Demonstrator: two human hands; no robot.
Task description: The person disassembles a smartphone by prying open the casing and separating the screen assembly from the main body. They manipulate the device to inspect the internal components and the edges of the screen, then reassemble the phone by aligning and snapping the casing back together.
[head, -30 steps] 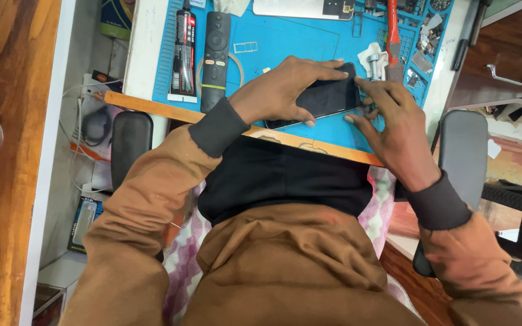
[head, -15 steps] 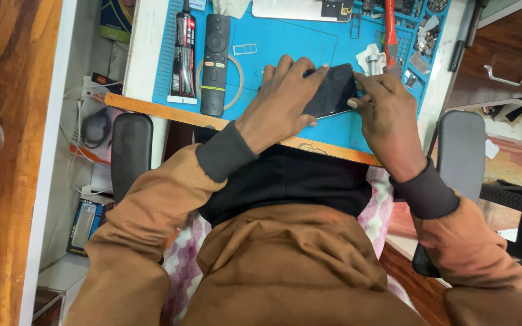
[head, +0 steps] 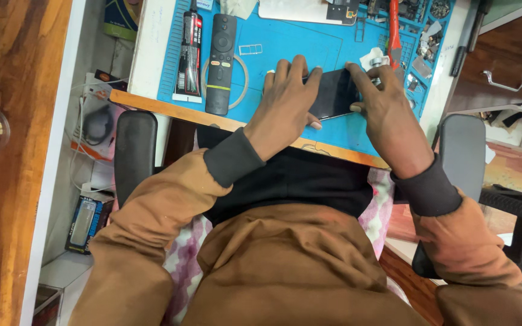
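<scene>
Both hands rest on a dark phone (head: 333, 93) that lies flat on the blue mat (head: 291, 48), near the mat's front edge and just ahead of the person's chest. Left hand (head: 288, 99) lies palm down over the phone's left end, fingers spread flat and pressing on it, thumb along its near edge. Right hand (head: 385, 115) covers the right end, its fingertips (head: 357, 75) curled over the far edge and the thumb at the near side, so it clasps the phone rather than lying open. A black remote (head: 220, 63) lies well left of the phone inside a thin ring (head: 243, 75), with a glue tube (head: 190, 54) just beside it. A red tool (head: 394, 30) and small parts (head: 427, 42) lie beyond the right hand
</scene>
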